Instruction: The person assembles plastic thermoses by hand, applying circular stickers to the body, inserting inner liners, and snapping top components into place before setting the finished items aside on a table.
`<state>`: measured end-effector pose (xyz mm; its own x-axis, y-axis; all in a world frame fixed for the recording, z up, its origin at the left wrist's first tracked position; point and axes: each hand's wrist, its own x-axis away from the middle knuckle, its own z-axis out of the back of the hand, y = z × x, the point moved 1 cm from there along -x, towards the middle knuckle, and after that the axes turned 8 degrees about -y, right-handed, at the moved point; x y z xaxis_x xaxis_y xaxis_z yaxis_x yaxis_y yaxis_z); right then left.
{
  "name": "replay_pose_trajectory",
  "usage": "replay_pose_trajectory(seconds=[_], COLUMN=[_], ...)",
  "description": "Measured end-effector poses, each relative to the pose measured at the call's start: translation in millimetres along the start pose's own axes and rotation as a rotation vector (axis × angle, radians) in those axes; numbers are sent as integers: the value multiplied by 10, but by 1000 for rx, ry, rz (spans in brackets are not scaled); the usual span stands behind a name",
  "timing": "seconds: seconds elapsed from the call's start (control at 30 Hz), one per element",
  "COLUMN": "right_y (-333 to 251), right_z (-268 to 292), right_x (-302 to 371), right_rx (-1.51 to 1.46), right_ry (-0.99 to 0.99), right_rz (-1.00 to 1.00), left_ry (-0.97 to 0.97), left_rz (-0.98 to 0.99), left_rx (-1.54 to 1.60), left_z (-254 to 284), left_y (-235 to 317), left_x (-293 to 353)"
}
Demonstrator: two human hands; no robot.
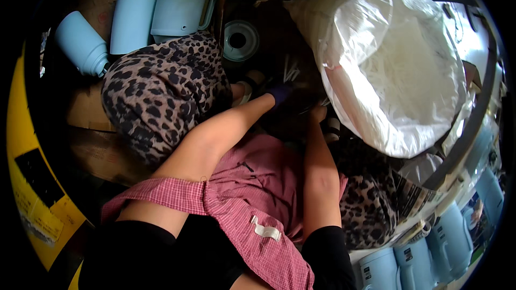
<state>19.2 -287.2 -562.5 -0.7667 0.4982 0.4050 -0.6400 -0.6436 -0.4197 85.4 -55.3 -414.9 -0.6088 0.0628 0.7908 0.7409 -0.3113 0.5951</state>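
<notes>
My left hand (280, 94), in a dark purple glove, reaches low between my knees. Several thin white strips (291, 70) stick out just beyond its fingers. Whether that hand grips them or only lies against them is too dark to see. My right hand (318, 113) looks bare and hangs low on the other side, close to the big white bag. A few pale strips (325, 101) show beside it, and its fingers are lost in shadow. The large white plastic bag (344, 70) stands open at the right, with a mass of whitish translucent pieces (400, 70) inside.
Light-blue kettle-like housings (180, 2) and a blue cylinder (81, 43) lie on cardboard at the upper left. A round blue ring part (241, 41) is on the floor. More blue housings (414, 260) line the lower right. A yellow frame (24, 129) edges the left.
</notes>
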Motion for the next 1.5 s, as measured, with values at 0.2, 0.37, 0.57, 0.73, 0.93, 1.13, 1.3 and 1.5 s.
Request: replay_pose_trajectory(seconds=[0.2, 0.37, 0.57, 0.73, 0.93, 1.13, 1.3, 1.5], right_y=[-1529, -2896, -4958, -6136, -4587, -1409, -649, 0], right_z=[523, 1676, 3102, 4151, 3297, 533, 210, 398], right_x=[1223, 1990, 1180, -73, 1327, 146, -722, -679], right_rx=[-522, -855, -1023, -886, -420, 862, 998, 888], right_ry=[-466, -288, -299, -383, -1287, -811, -510, -445], right_rz=[-109, 447, 693, 590, 1170, 686, 315, 138], left_ry=[122, 79, -232, -358, -969, 45, 310, 506], left_rz=[267, -149, -842, -1134, -944, -854, -347, -349], left_rx=[835, 954, 716, 393, 409, 257, 222, 250], left_z=[262, 673, 1809, 2730, 3314, 2865, 2622, 3093], left_y=[271, 1246, 3445, 5227, 4401, 1780, 78, -1127], left_x=[648, 1632, 1690, 1246, 405, 747, 1578, 1810])
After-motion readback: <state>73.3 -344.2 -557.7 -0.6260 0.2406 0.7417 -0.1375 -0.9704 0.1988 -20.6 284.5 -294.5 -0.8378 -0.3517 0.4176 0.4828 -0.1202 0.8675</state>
